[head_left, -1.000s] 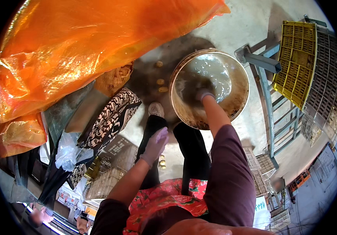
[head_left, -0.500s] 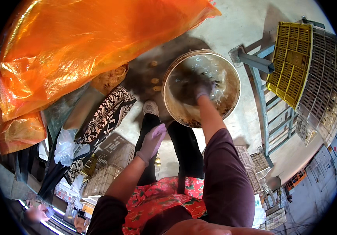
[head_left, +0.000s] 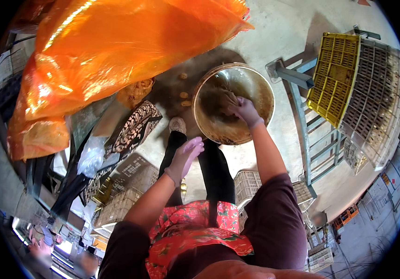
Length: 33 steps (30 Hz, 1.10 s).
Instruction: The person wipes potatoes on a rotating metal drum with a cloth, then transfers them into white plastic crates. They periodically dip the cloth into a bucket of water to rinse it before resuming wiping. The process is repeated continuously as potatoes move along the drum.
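Right hand (head_left: 242, 109), in a pale purple glove, was down inside the metal basin (head_left: 261, 91), fingers curled onto the brown, wet-looking mass (head_left: 223, 122) against the basin's inner wall; I logged this grip as closed on that material, though what lay under the palm could not be seen. The basin stood on the concrete floor (head_left: 283, 32), just ahead of the person's shoe (head_left: 177, 124), with the right forearm reaching straight down into it. Left hand (head_left: 184, 158), also gloved, hung free above the legs, fingers loosely extended, holding nothing and touching nothing. My judgement on doing the step well: keep the right wrist low and work the mass along the curve of the wall rather than lifting it, since the basin sat unbraced and could slide or tip toward the far side; the idle left hand looked best placed on the near rim to steady it. A few small brown pieces (head_left: 183, 95) lay on the dark wet patch just left of the basin. A large orange plastic sheet (head_left: 116, 51) hung to the left, and a yellow crate (head_left: 336, 76) rested on a grey frame to the right.
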{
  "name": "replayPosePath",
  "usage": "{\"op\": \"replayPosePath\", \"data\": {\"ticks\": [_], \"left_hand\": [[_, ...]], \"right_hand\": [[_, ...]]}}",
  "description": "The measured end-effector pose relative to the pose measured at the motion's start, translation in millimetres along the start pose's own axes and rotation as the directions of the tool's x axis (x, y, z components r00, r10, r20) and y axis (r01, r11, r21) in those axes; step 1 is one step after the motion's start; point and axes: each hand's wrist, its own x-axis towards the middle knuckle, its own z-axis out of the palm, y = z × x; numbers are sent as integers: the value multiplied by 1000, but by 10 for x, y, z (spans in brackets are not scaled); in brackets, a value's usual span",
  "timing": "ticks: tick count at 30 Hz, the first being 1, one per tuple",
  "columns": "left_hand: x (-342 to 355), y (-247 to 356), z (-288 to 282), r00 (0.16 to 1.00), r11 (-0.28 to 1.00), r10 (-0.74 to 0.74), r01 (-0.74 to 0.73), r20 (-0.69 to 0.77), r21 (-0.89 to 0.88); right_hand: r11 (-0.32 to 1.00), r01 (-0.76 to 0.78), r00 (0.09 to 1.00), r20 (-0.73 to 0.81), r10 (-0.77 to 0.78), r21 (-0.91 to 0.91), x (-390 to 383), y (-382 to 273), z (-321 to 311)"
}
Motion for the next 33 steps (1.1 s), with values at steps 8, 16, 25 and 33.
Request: {"op": "replayPosePath", "data": {"ticks": [8,16,25,33], "left_hand": [[206,436,889,890,863,-415,452,190,-228],[593,559,1408,895,885,-264,373,360,-279],[368,723,1099,766,820,-345,527,542,-223],[-2,655,1181,623,707,-263,644,737,-292]], "right_hand": [[925,342,938,8,-348,165,-2807,-1128,154],[584,519,677,118,-727,625,-3666,-1374,-30],[575,509,861,-375,-343,641,-1778,-722,-998],[572,282,958,-197,-207,770,-109,503,-572]]}}
